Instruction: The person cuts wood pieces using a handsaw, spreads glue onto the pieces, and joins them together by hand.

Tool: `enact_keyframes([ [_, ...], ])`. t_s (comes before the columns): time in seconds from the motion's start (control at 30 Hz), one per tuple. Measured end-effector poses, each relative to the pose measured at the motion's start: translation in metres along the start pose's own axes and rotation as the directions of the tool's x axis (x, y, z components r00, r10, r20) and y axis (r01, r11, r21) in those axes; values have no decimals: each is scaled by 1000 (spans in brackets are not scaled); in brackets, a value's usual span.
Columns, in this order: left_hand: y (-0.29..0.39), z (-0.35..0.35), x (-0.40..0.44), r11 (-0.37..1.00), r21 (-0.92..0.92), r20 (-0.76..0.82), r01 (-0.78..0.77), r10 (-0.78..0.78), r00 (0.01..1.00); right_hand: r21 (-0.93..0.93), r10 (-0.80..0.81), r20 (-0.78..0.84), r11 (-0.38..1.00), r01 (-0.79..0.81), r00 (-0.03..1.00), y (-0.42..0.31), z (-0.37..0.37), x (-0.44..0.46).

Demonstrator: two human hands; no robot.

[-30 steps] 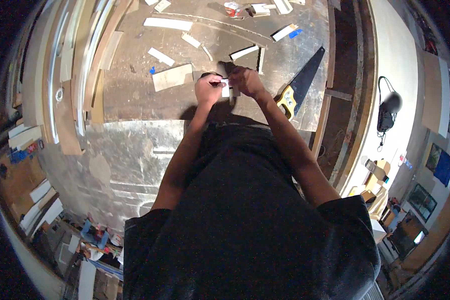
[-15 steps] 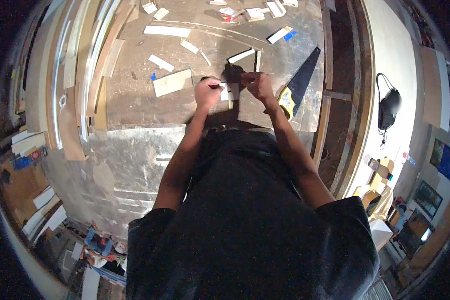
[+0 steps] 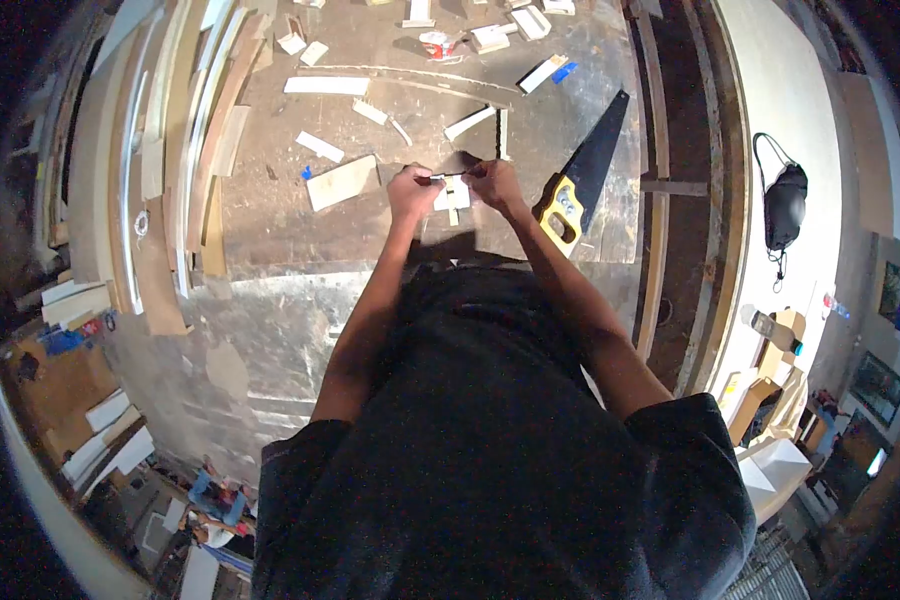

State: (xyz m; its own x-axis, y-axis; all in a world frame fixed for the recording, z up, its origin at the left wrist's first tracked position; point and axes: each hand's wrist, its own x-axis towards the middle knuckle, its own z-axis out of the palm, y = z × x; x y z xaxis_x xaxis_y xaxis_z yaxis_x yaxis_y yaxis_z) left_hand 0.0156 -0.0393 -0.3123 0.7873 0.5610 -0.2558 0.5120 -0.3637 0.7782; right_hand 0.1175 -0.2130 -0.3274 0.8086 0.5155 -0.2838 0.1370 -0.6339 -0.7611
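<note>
My left hand point(image 3: 413, 187) is closed at the near part of the wooden table point(image 3: 270, 225), its fingers pinched at the left end of something small and thin. Opposite it, my right hand point(image 3: 494, 184) is also closed, with its fingertips at the right side of the same spot. What they grip is too small to name. Between and just below the hands lies a small white piece point(image 3: 455, 194) with a narrow wooden strip on it. A flat wooden block point(image 3: 343, 183) rests left of my left hand. To the right of my right hand lies a yellow-handled saw point(image 3: 562, 212).
Long boards point(image 3: 155, 150) are stacked at the left. White strips point(image 3: 326, 86), a red and white cup point(image 3: 439, 44) and blue tape point(image 3: 565, 72) lie farther back. A black pouch point(image 3: 785, 205) rests on the white surface at right. People point(image 3: 215, 505) are visible at lower left.
My right hand moved away from my left, then came back toward it beside the white piece. My left hand stays closed near the same place. The view has shifted slightly.
</note>
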Motion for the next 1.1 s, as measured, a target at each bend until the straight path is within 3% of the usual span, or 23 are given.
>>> enact_keyframes([
  [0.1,-6,3,2,999,40,-16,-6,6,1000,9,5,-3,1000,-5,1000,-7,-6,0],
  [0.17,-13,6,4,954,-244,49,174,-167,985,284,190,180,929,-236,965,-10,-8,1],
  [0.2,-3,1,2,954,-245,45,173,-167,985,284,187,182,930,-233,965,-9,-8,1],
  [0.27,29,-16,-6,804,-451,185,389,-342,921,533,200,288,779,-330,937,-2,-6,2],
  [0.4,9,-23,8,749,-458,359,479,-337,870,593,190,377,702,-394,906,-2,-11,6],
  [0.47,16,-31,9,617,-526,437,585,-394,809,648,201,429,611,-455,881,-18,-21,4],
  [0.67,30,-51,3,434,-688,543,582,-226,809,674,24,539,587,-448,842,-34,-50,15],
  [0.8,56,-68,-7,355,-736,548,576,-187,815,718,29,518,528,-453,855,-59,-65,20],
  [0.93,93,-95,-25,403,-724,555,559,-140,820,689,67,558,518,-507,827,-77,-82,24],
  [1.0,107,-105,-35,433,-721,560,541,-97,823,636,9,645,548,-543,764,-88,-97,21],
  [1.07,123,-109,-43,666,-710,402,230,115,908,658,-22,643,527,-538,765,-96,-104,20],
  [1.1,128,-109,-43,655,-731,377,193,152,914,644,3,637,548,-534,771,-101,-107,19],
])
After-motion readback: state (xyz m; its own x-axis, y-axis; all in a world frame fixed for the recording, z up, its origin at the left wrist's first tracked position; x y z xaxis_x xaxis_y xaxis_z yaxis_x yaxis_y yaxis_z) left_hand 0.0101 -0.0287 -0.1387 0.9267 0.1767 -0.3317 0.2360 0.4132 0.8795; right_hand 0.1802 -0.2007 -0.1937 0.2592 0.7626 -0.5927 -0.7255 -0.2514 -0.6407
